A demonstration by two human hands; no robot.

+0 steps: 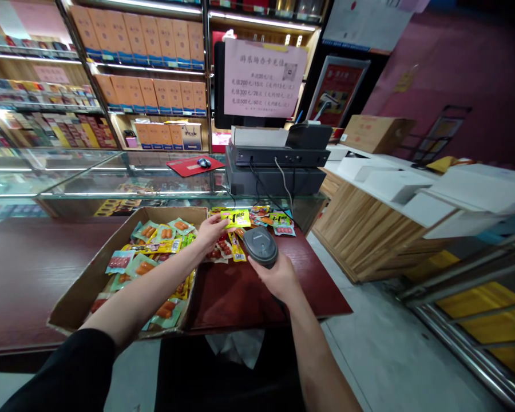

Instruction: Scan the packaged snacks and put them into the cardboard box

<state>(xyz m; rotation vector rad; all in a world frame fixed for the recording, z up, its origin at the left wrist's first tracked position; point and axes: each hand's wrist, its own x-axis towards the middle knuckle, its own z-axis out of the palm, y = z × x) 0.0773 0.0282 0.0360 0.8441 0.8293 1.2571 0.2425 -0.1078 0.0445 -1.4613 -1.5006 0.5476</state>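
Observation:
My left hand (211, 232) pinches a yellow snack packet (237, 218) by its left end, above the dark red table (240, 297). In my right hand (278, 276) is a black handheld barcode scanner (261, 246), its head directed toward the packet. Under and behind the two lie several loose snack packets (237, 247), some yellow, some clear with small sausages showing. To the left stands an open cardboard box (62, 303) holding many sausage packets (141, 266); my left forearm reaches across it.
Behind the table runs a glass display counter (154, 163) with a red mouse pad (189, 166) and a mouse (204, 163). A monitor (218, 86) with a taped paper sign (261, 80) rises over a cash drawer (278, 178). At right is a wooden cabinet (369, 229).

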